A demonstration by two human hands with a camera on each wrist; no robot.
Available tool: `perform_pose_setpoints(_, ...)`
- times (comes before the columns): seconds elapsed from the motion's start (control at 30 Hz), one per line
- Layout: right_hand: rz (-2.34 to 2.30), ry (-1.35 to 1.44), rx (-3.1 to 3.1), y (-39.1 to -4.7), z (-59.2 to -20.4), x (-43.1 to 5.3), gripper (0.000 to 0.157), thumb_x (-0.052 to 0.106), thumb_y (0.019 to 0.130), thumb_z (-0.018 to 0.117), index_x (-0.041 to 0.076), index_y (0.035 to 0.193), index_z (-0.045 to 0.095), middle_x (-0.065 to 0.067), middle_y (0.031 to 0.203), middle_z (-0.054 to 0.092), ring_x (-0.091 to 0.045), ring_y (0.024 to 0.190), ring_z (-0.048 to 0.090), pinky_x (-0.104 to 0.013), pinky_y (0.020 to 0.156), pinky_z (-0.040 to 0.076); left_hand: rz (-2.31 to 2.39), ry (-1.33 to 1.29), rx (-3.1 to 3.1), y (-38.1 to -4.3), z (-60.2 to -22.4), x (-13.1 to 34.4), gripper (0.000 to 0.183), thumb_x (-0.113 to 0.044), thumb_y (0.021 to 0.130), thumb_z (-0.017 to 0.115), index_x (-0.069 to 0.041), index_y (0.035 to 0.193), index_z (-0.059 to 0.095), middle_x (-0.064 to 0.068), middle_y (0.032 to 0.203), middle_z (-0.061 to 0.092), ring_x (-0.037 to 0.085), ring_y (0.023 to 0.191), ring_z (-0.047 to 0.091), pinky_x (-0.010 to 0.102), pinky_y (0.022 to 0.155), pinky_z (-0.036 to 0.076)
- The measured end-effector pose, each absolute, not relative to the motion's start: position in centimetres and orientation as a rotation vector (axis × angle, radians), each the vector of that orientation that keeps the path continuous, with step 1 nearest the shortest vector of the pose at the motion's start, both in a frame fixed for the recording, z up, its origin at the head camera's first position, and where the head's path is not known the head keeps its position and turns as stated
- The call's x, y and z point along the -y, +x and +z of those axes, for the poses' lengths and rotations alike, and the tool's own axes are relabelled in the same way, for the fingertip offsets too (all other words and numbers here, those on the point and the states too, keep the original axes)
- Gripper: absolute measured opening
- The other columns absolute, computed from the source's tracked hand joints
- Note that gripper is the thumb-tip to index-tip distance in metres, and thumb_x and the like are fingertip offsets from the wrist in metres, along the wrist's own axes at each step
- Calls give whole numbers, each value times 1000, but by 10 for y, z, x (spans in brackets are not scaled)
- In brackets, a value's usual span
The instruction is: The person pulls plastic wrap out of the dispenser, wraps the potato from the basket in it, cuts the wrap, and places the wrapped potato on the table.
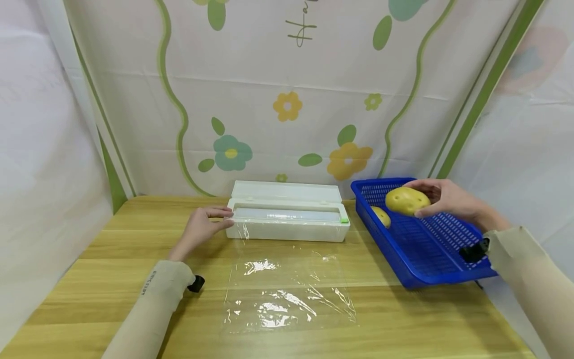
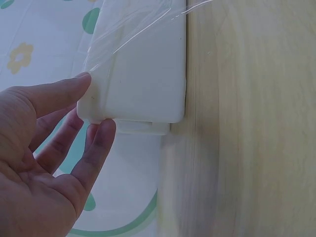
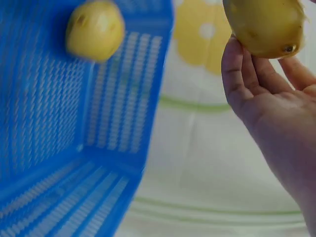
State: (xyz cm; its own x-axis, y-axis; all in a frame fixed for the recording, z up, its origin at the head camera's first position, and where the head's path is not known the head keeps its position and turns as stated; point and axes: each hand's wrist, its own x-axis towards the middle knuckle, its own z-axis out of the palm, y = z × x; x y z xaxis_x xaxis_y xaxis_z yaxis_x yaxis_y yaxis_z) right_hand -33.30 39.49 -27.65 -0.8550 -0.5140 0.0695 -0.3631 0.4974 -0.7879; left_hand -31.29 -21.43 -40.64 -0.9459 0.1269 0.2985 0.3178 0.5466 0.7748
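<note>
In the head view my right hand (image 1: 444,199) grips a yellow potato (image 1: 407,201) above the blue basket (image 1: 405,271). The right wrist view shows the fingers curled under that potato (image 3: 266,24). A second potato (image 1: 381,216) lies inside the basket by its left wall. My left hand (image 1: 204,227) touches the left end of a white cling film box (image 1: 287,231), whose lid (image 1: 287,191) stands up at the back. Thumb and fingers close on the box's corner in the left wrist view (image 2: 54,143). A sheet of clear cling film (image 1: 287,299) runs from the box toward me across the table.
The wooden table (image 1: 112,284) meets a floral cloth backdrop (image 1: 269,124) just behind the box. White fabric hangs on both sides. A small green piece (image 1: 344,220) sits at the right end of the box's front edge.
</note>
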Motion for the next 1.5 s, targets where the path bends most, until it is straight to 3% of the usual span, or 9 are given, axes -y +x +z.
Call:
perform_pose_setpoints(0.3,-1448,-646,-2702,-289,-251,-327,70,12,66,79,15,128,47,-9,119,52,-25,100,54,-32,73,49,-1382,-388,2562,-312,-408,210,29,-29,74,73,-15,99,70,-2,116,57,21,108,49,46,90,36)
perform_pose_setpoints(0.57,-1516,-885,-2691,-250,-266,-236,68,10,61,83,16,122,53,-3,116,54,-22,97,55,-32,78,47,-1334,-404,2569,-315,-396,213,29,-27,75,73,-14,101,69,2,120,55,24,108,50,47,90,37)
perform_pose_setpoints(0.8,-1515,-999,-2524,-210,-288,-172,67,6,59,83,6,119,54,-7,109,56,-25,94,54,-38,79,46,-1317,-382,2586,-316,-397,210,31,-32,75,72,-16,102,69,0,120,55,24,109,49,49,91,34)
perform_pose_setpoints(1.03,-1428,-1082,-2482,-192,-313,-147,67,4,58,83,2,118,53,-8,110,56,-24,98,52,-40,80,45,-1352,-389,2566,-320,-392,205,30,-29,74,73,-16,101,69,-2,118,56,20,107,50,46,90,36)
perform_pose_setpoints(1.17,-1335,-1119,-2448,-190,-325,-139,67,6,58,83,3,118,54,-7,111,56,-23,99,52,-35,79,46,-1346,-416,2523,-325,-384,204,29,-26,74,74,-13,100,69,0,117,57,21,106,51,45,89,38)
perform_pose_setpoints(1.5,-1235,-1104,-2340,-187,-349,-136,65,5,57,82,0,116,54,-9,112,56,-25,98,53,-34,78,47,-1368,-412,2571,-317,-387,203,28,-23,76,73,-12,101,69,0,117,56,21,108,49,46,90,37)
